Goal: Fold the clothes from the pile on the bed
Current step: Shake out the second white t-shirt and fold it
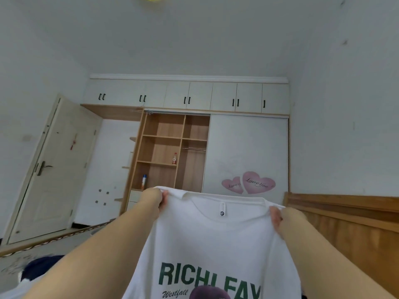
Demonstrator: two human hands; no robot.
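Both hands, left hand (154, 200) and right hand (285, 219), pinch the shoulders of a white printed T-shirt (213, 240) held up in the air (print facing the wearer), so the step looks like spreading it out, next laying it flat to fold.

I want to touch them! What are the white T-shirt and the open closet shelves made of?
White T-shirt: looks like soft knit fabric, probably cotton; it drapes and bunches where the left hand and right hand grip its shoulders. Closet shelves: wood or wood-look board with a matte finish, showing light brown grain.
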